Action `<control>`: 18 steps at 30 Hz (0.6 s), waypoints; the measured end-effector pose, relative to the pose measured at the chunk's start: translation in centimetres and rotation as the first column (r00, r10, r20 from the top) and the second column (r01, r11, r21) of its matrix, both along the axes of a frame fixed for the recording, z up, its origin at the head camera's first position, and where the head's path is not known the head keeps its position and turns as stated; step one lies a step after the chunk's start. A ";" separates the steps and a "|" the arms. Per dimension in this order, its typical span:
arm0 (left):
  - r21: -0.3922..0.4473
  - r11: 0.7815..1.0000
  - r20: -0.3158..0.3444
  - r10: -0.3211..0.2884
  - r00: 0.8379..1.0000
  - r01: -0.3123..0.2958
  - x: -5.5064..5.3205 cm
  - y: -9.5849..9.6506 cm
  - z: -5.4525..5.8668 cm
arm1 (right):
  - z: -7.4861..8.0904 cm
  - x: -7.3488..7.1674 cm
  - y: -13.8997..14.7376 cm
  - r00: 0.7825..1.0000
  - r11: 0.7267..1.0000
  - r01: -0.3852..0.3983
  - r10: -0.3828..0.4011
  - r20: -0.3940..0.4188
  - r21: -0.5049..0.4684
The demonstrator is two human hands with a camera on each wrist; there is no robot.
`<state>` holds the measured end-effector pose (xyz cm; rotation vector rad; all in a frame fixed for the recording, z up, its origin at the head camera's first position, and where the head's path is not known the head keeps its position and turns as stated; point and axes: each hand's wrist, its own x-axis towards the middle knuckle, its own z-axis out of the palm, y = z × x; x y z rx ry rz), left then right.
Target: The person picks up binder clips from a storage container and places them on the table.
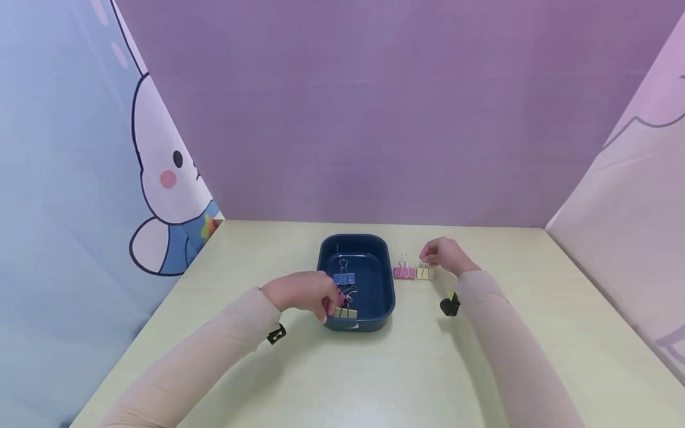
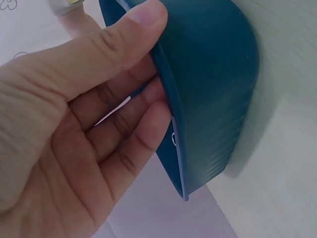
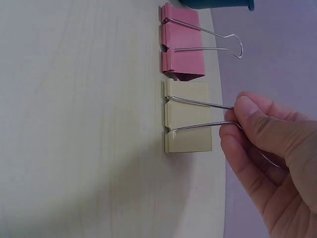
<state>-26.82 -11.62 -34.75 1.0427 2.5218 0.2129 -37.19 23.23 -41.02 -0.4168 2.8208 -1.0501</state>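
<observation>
A dark blue plastic bin [image 1: 369, 325] stands on the table. My left hand [image 1: 307, 293] pinches its left wall near the front corner, with the thumb [image 2: 143, 17] against the outside and the other fingers inside. Within the bin lie a blue binder clip [image 1: 344, 279], a pink one partly hidden by my fingers, and a yellow one [image 1: 348, 313]. Right of the bin, my right hand [image 1: 445, 254] pinches the wire handle of another yellow binder clip [image 3: 190, 116] between thumb and fingers. Close beside that clip, toward the bin, stands a pink binder clip [image 3: 184, 42] with its handles up.
The pale wooden table [image 1: 364, 380] reaches back to a purple cloth wall [image 1: 374, 119]. A cartoon-printed curtain [image 1: 80, 148] hangs at the left, and a light pink and white one [image 1: 637, 220] at the right. Both wrists wear small black devices.
</observation>
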 end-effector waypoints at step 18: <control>0.009 1.000 -0.017 0.001 1.000 -0.001 -0.1 0.0 -0.4 | 1.0 0.4 -1.3 0.996 1.000 0.028 -0.028 -0.079 0.006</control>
